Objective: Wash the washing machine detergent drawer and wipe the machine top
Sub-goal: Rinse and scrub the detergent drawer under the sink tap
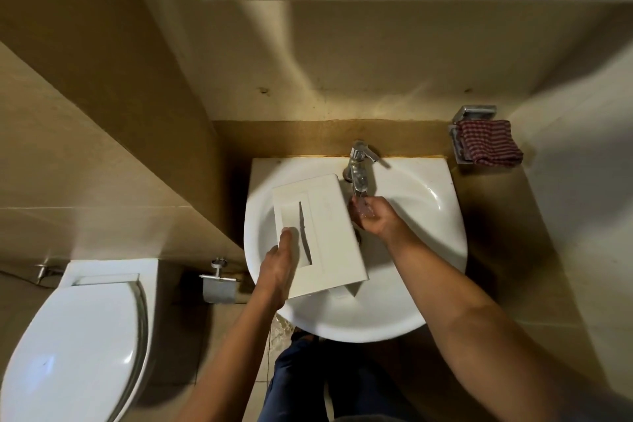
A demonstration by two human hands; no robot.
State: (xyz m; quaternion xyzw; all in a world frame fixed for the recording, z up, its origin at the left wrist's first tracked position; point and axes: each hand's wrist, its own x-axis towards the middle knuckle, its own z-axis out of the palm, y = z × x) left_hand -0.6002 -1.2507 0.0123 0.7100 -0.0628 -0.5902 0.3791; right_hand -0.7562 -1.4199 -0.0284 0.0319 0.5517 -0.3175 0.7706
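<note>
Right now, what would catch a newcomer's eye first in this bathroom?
The white detergent drawer tilted over the round sink, gripped at its near-left edge by the left hand. Beside it, the right hand is cupped under the chrome tap. A red striped cloth hangs on the right wall.

A single head-worn wide-angle view looks steeply down from close above a white sink point(428, 301), facing the tiled wall behind the tap point(359, 164); both forearms reach in from the bottom edge, a toilet point(75, 336) at lower left.
</note>
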